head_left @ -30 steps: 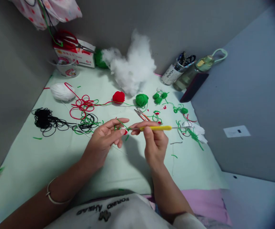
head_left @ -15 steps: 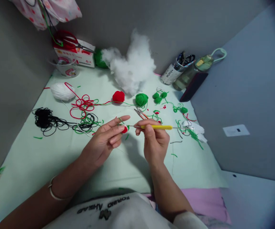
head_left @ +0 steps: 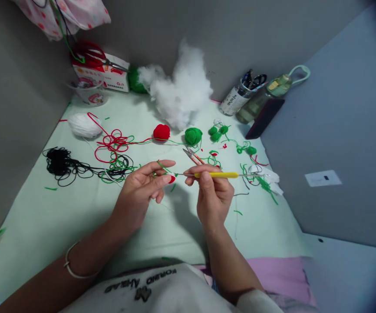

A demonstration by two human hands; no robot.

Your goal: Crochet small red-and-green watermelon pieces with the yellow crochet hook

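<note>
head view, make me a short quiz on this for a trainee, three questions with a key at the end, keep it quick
1. Multiple choice: what does the right hand hold?
a) red-handled scissors
b) a yellow-handled tool
c) a green bottle

2. True or false: the white stuffing lies farther from the person than the red yarn ball.

3. Fill in: the left hand holds a small piece of yarn work coloured red and ____, with green yarn at it.

Key: 1 b; 2 true; 3 white.
</note>
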